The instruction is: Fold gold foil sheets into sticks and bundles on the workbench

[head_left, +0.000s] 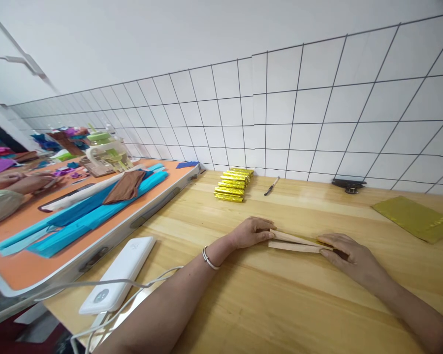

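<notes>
Between my hands, low over the wooden table, is a strip of folded paper (299, 247), tan on the side facing me, with a trace of gold at its far edge. My left hand (251, 232) pinches its left end between thumb and fingers. At the other end, my right hand (341, 250) grips the paper, thumb in front and fingers behind. The strip's two layers gap apart toward the left. Beyond my hands lies a stack of shiny gold folded strips (233, 186). A flat gold sheet (415, 219) rests to the right.
A pen (272, 187) and a black clip-like object (349, 184) lie near the tiled wall. At left are a white power bank (118, 275) with cables and an orange table (18, 273) bearing blue paper (96, 223), brown paper (125, 187) and a green-lidded jug (107, 152). Another person's hands (25, 183) work there.
</notes>
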### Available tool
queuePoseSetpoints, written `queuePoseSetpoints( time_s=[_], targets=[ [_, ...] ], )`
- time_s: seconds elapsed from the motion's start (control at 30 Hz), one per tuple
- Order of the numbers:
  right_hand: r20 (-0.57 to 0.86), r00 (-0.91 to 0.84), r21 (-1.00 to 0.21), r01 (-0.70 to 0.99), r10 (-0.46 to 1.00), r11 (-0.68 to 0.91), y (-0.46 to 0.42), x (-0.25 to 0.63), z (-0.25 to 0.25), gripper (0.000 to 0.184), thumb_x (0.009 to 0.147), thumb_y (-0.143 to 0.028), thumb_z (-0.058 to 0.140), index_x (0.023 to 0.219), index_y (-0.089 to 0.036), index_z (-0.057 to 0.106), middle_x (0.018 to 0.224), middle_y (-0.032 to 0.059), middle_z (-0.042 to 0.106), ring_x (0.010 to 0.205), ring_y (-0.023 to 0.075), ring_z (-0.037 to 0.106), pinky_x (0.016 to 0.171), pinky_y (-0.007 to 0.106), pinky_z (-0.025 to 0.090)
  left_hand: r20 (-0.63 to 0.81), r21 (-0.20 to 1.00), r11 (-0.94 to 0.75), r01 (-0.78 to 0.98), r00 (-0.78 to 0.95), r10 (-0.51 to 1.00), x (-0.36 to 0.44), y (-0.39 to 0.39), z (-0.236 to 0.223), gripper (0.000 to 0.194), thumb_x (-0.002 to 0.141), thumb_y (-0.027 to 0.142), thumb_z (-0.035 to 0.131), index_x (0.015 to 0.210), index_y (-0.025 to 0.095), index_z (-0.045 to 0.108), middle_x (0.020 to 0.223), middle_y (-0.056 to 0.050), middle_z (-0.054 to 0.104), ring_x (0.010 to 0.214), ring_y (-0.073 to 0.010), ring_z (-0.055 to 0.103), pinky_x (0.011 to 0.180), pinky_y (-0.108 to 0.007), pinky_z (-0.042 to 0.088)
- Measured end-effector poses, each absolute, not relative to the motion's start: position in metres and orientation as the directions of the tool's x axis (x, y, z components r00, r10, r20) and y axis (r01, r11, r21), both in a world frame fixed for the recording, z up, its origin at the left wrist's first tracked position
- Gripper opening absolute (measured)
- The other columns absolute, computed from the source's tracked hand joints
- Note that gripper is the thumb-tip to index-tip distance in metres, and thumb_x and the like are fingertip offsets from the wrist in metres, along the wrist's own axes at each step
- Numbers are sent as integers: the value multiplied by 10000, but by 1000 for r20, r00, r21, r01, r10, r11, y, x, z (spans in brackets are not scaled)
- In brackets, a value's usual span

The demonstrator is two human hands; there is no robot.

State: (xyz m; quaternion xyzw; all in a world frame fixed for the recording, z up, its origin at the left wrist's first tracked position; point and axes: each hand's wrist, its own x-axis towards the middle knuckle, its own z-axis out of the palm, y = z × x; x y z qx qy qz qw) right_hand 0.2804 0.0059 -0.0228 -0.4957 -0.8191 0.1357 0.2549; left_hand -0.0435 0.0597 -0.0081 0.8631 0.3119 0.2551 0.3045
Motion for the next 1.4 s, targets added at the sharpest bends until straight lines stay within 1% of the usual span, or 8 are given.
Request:
queuePoseSetpoints(
  time_s=[0.2,0.47,0.7,0.83,0.97,1.1,1.3,1.4],
  targets=[
    [206,-283,-646,680,937,347,1,278,-19,404,813,-478,521,1161,-278,578,1203,53,581,1083,247,546,909,381,463,110,866,-355,353,558,822,-34,49,-7,419,819,514,492,892,134,651,795,-7,633,741,-135,550,685,-211,426],
    [80,-223,-781,592,972,200,-4,275,-11,449,826,-492,490,1218,-276,532,1155,34,614,1069,246,561,918,373,455,167,936,-281,213,434,885,-26,46,-8,345,828,462,496,793,130,582,701,9,521,667,-95,458,639,-201,383],
    [216,-139,-729,636,966,255,-11,273,-9,623,823,-483,500,1383,-288,310,1233,75,546,1078,263,544,902,423,458,133,991,-133,-19,309,942,-20,40,-3,332,806,466,541,748,140,536,652,23,456,603,-76,431,593,-188,388],
    [353,-207,-688,604,913,403,-15,263,-4,781,803,-483,524,1434,-274,115,1417,98,340,1167,278,471,933,436,437,42,972,19,-233,254,966,-16,36,0,343,756,487,595,750,158,498,691,27,467,620,-87,485,600,-211,440],
    [400,-344,-622,579,849,527,-17,259,-1,702,846,-440,457,1434,-278,109,1466,68,252,1281,273,334,1023,450,347,-49,919,115,-378,181,982,-15,37,-2,355,706,480,649,747,173,475,658,43,458,564,-81,483,529,-196,428],
    [383,-345,-587,625,857,514,-16,260,-1,557,897,-344,382,1415,-320,178,1469,18,256,1329,238,250,1095,463,206,-77,896,136,-423,154,985,-15,42,-7,363,700,486,650,740,179,460,624,53,452,523,-74,469,508,-194,419],
    [302,-282,-695,588,911,413,-19,255,-2,542,868,-341,440,1380,-354,264,1443,29,295,1121,213,515,885,349,491,-94,886,144,-440,135,986,-16,47,-13,369,687,487,662,749,177,473,601,59,447,490,-63,450,489,-183,394],
    [311,-229,-701,600,923,385,-17,256,-6,520,858,-344,468,1357,-348,321,1393,46,368,1025,194,567,830,334,513,-100,891,152,-428,142,985,-16,46,-13,377,670,489,675,751,177,480,610,54,464,513,-74,475,509,-195,410]
  ],
)
